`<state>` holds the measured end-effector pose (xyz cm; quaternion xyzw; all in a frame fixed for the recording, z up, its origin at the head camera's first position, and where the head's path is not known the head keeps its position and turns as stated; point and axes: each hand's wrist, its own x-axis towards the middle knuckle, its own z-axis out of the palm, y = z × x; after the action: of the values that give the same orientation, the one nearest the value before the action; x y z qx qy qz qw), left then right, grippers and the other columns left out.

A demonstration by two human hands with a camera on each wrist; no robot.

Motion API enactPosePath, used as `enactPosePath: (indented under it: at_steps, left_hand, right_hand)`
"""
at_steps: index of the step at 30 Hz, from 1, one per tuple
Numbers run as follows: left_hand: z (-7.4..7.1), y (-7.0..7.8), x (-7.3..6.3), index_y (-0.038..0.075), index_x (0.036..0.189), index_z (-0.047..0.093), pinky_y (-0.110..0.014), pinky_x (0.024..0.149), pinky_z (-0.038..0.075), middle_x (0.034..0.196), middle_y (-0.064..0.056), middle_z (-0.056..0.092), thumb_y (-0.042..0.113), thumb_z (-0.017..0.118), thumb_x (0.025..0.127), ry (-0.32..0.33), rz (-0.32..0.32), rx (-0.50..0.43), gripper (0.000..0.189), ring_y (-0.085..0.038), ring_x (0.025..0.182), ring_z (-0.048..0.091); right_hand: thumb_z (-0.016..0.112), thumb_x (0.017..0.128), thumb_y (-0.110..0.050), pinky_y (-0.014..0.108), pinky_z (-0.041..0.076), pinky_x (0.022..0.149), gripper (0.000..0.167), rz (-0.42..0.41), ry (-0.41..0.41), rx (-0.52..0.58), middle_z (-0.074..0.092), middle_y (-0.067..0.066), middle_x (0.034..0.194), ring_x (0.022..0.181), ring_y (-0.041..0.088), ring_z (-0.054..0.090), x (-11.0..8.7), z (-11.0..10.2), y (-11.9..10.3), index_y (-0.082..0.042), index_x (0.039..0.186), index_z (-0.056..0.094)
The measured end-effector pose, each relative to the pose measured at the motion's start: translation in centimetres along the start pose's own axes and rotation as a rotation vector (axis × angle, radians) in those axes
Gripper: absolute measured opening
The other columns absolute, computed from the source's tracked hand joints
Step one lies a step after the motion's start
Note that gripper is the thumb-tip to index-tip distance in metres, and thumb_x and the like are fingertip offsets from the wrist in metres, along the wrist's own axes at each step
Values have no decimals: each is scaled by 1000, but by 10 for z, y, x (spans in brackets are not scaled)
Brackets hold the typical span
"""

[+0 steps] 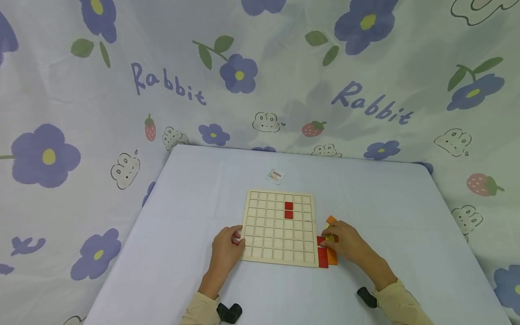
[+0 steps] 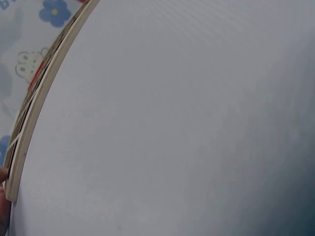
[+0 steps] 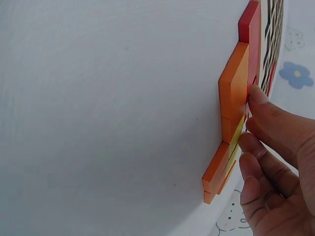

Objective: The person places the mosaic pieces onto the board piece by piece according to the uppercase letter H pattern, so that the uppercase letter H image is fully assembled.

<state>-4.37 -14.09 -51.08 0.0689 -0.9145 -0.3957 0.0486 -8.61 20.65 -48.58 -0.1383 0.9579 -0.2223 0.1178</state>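
A square wooden grid board (image 1: 270,234) lies flat on the table, with two small red squares (image 1: 289,210) set side by side in its upper right part. My left hand (image 1: 229,247) is at the board's left edge, thumb and forefinger against the rim. Its fingertips (image 2: 4,174) just enter the left wrist view. At the board's right edge, my right hand (image 1: 345,240) pinches a red tile (image 1: 321,240) between thumb and forefinger. Under and beside that hand lie another red tile (image 1: 322,258), orange tiles (image 3: 234,86) and a yellow tile (image 3: 236,140), partly covered by the fingers.
A small white printed packet (image 1: 276,176) lies beyond the board. Black objects sit by the left sleeve (image 1: 229,313) and the right sleeve (image 1: 367,297). A white cloth covers the table (image 1: 195,194), and a flower-printed curtain (image 1: 284,99) hangs behind it.
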Motion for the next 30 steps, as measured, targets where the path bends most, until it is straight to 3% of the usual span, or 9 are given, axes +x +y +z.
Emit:
enactPosePath:
  at_steps: [9,19,25,30]
  left_hand:
    - [1,1,1,0,115,73,-15,61,48,85,-4,63,-3,76,79,16,4,-11,36,-9,72,60]
    - [0,2,2,2,117,72,-15,62,48,86,-3,63,-1,76,80,-13,-27,-12,37,-9,73,60]
    - [1,-1,1,1,116,72,-15,62,48,85,-3,63,-2,76,80,-9,-18,-11,36,-9,73,60]
    - [2,-2,1,1,115,73,-16,61,48,85,-3,63,-3,76,79,5,-9,-16,36,-9,72,60]
  right_hand:
    - [82,82,-24,27,52,74,20,-38,28,-3,65,-2,95,86,13,52,1,-2,2,-13,97,76]
    - [81,83,-25,34,57,80,21,-66,68,-7,67,0,100,91,15,56,4,4,9,-11,99,76]
    - [82,83,-24,23,52,71,23,-95,105,-4,63,-2,94,84,12,52,4,7,11,-9,99,75]
    - [82,82,-25,26,53,74,26,-62,102,-9,63,-3,95,87,12,52,4,8,10,-10,102,75]
